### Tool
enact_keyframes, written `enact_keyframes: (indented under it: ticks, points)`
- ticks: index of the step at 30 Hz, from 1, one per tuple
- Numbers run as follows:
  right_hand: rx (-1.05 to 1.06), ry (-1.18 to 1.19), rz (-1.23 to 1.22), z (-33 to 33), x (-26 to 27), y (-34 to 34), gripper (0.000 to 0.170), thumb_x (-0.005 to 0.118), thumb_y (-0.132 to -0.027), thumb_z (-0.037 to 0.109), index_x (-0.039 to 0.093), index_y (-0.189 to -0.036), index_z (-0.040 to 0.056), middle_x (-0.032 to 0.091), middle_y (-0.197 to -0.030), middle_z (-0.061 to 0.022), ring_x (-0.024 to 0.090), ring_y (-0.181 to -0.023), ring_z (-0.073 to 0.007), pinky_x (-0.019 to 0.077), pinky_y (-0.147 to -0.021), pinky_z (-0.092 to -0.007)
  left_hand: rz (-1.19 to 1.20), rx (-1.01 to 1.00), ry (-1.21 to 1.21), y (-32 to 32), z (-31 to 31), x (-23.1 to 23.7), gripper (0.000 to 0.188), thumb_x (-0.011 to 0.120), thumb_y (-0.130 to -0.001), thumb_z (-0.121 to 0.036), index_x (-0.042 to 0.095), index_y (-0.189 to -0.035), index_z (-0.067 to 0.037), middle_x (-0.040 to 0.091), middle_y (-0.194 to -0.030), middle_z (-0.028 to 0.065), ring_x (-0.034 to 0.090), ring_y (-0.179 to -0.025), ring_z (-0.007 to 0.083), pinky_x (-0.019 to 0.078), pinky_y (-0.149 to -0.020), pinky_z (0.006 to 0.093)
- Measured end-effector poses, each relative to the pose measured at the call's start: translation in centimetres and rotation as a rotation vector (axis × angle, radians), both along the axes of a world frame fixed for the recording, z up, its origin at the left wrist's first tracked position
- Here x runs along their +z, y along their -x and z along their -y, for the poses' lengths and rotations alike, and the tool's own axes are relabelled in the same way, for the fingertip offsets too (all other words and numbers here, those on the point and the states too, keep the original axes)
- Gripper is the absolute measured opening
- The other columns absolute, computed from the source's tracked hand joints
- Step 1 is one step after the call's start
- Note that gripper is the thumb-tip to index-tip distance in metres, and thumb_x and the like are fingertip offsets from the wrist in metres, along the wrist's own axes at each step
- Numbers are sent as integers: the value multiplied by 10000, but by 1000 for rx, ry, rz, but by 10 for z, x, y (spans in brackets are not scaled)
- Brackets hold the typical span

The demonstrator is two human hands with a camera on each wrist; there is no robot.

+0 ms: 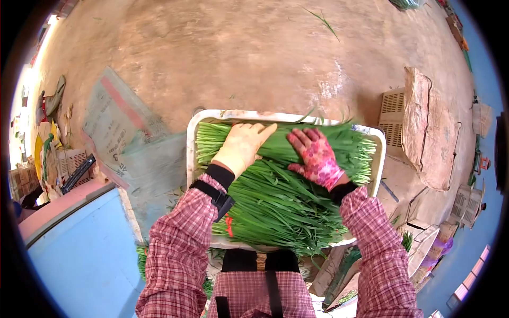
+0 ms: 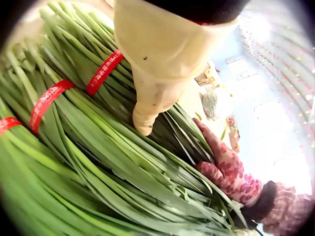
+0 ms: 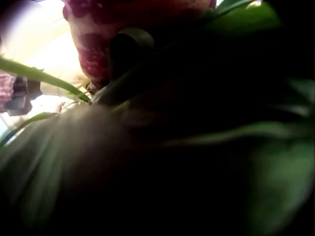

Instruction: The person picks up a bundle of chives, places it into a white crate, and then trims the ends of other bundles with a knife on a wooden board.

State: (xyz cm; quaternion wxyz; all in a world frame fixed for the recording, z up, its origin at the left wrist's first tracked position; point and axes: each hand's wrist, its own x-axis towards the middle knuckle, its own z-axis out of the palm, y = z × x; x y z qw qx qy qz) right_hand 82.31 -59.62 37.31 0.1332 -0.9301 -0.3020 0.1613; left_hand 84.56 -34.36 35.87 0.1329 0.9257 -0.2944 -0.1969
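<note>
Bundles of garlic chives (image 1: 275, 199), bound with red tape (image 2: 102, 73), fill a white plastic crate (image 1: 190, 153) in the head view. Across the far side lies a bundle (image 1: 278, 143) that my left hand (image 1: 239, 147), in a cream glove, grips near its pale stem end. Its thumb reaches down beside the stems in the left wrist view; the other fingers are hidden there. My right hand (image 1: 316, 155), in a pink flowered glove, presses on the same bundle's leaves with fingers spread and fairly straight. Dark, blurred leaves fill most of the right wrist view.
A blue-sided box (image 1: 85, 249) stands at left front, beside a printed plastic sack (image 1: 122, 127) on the floor. To the right are a slatted crate (image 1: 391, 119) and brown cardboard (image 1: 429, 132). Loose leaves (image 1: 323, 24) lie on the floor ahead.
</note>
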Motion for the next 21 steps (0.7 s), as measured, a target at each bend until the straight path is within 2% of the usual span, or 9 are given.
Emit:
enact_keyframes:
  ticks: [4, 6, 8, 11, 14, 15, 16, 18, 21]
  points:
    - [-69, -14, -3, -1, -19, 18, 783, 751, -835, 441, 460, -1474, 94, 484, -1490, -171, 460, -1346, -403, 330, -1157, -533, 88, -17, -78, 8, 4, -17, 923, 855, -732, -262, 403, -1529, -150, 595, -1302, 94, 600, -1173, 271, 458, -1020, 403]
    - [-117, -36, -27, -5, -35, 4, 746, 744, -851, 401, 463, -1470, 92, 484, -1493, -169, 458, -1346, -407, 337, -1152, -525, -43, 30, -55, -5, 5, -12, 858, 824, -773, -239, 415, -1521, -141, 592, -1311, 124, 604, -1175, 280, 467, -1004, 400]
    - [-152, -38, -72, -5, -38, -3, 718, 747, -857, 364, 473, -1462, 92, 488, -1496, -154, 460, -1346, -398, 346, -1147, -513, -23, 13, -26, -14, 3, -15, 864, 829, -772, -254, 414, -1518, -125, 602, -1303, 134, 608, -1168, 294, 475, -997, 395]
    - [-119, -90, -92, -3, -39, -1, 723, 758, -851, 364, 478, -1461, 96, 492, -1496, -143, 479, -1335, -386, 366, -1133, -510, -160, -9, -159, -16, 5, -9, 867, 833, -774, -267, 412, -1516, -112, 610, -1294, 145, 608, -1166, 306, 482, -995, 404]
    - [-128, -29, -44, -8, -55, -3, 726, 760, -847, 375, 484, -1460, 100, 507, -1479, -142, 504, -1308, -382, 388, -1107, -506, -95, -25, -46, -21, -2, -37, 887, 834, -776, -259, 390, -1530, -110, 568, -1384, 192, 549, -1270, 360, 452, -1059, 434]
    - [-159, -54, -104, -10, -55, -9, 711, 749, -859, 382, 485, -1459, 108, 516, -1471, -140, 510, -1305, -379, 397, -1091, -504, -212, -5, 14, -30, -3, -36, 881, 832, -773, -238, 396, -1526, -103, 520, -1454, 199, 508, -1327, 364, 425, -1092, 440]
    - [-170, -57, -114, -9, -57, -10, 703, 742, -866, 387, 484, -1462, 118, 524, -1466, -134, 512, -1305, -375, 399, -1086, -500, -86, -23, 217, -27, -10, -35, 863, 828, -770, -218, 411, -1517, -102, 488, -1491, 194, 491, -1348, 356, 410, -1106, 444]
    - [-196, -64, -68, -7, -57, -7, 703, 735, -872, 391, 478, -1469, 122, 526, -1463, -134, 511, -1306, -372, 395, -1092, -496, -129, 29, 185, -22, -8, -27, 858, 831, -760, -213, 426, -1507, -94, 498, -1475, 180, 498, -1335, 347, 398, -1116, 436]
    - [-184, -100, -47, -3, -61, -6, 713, 722, -879, 410, 471, -1480, 120, 523, -1463, -143, 504, -1314, -371, 386, -1102, -496, 67, 13, 63, -7, 1, -9, 835, 827, -752, -186, 445, -1484, -60, 552, -1396, 144, 509, -1317, 311, 388, -1119, 435]
